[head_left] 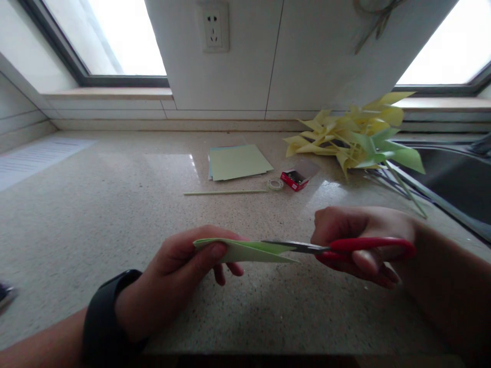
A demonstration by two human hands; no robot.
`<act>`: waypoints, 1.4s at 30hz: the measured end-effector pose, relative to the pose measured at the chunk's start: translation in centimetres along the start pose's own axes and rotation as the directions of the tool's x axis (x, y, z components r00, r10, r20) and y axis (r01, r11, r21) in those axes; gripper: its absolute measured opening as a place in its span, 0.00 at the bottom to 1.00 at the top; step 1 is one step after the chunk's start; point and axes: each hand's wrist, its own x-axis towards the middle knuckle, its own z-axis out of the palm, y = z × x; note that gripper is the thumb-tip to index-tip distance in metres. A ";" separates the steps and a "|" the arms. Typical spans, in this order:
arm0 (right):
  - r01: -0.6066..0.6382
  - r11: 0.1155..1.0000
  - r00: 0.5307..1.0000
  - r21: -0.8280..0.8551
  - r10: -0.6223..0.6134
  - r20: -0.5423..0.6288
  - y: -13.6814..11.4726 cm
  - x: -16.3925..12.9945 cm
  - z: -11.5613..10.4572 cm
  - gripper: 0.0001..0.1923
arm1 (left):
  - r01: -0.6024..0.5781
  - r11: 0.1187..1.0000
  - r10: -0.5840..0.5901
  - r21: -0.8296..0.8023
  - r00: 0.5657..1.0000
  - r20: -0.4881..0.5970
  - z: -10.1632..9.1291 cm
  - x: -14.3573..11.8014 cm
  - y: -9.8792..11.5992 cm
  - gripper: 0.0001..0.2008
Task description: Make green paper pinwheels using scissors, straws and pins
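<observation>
1. A speckled stone counter (95, 214) is running under a window sill and a tiled wall with a socket (214, 26).
2. Behind the folded green paper (245, 250), a thin stick (225, 192), a tape roll (275, 184), a red box (293, 179) and stacked sheets (238, 162) are lying; a pile of paper pinwheels (353, 138) is sitting farther right, by the sink (456, 189). Nothing is blocking the paper.
3. The left hand (172, 281) is pinching the paper's left end, holding it above the counter.
4. The paper is lying lengthwise left to right, tapering rightward.
5. The right hand (364, 245) is gripping red-handled scissors (345, 248), blades pointing left into the paper.

Paper stack (238, 161) left of pinwheels (356, 137); box (294, 179) between.
</observation>
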 end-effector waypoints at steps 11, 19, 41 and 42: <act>-0.017 1.000 1.000 0.012 0.017 0.006 0.4 0.6 0.2 0.30 | -0.018 0.999 0.017 0.041 1.000 0.024 0.0 0.1 0.1 0.12; 0.019 1.000 1.000 -0.025 -0.019 0.011 0.5 0.8 0.4 0.29 | -0.034 0.999 0.033 0.038 0.999 0.023 0.1 0.0 0.2 0.11; 0.039 0.998 0.999 0.044 -0.040 0.014 0.9 1.4 1.0 0.28 | -0.054 0.991 0.049 0.125 0.998 0.048 0.3 0.3 0.5 0.12; 0.038 0.998 0.999 0.057 -0.039 0.014 0.9 1.4 1.1 0.28 | -0.057 0.990 0.051 0.127 0.997 0.051 0.3 0.3 0.5 0.12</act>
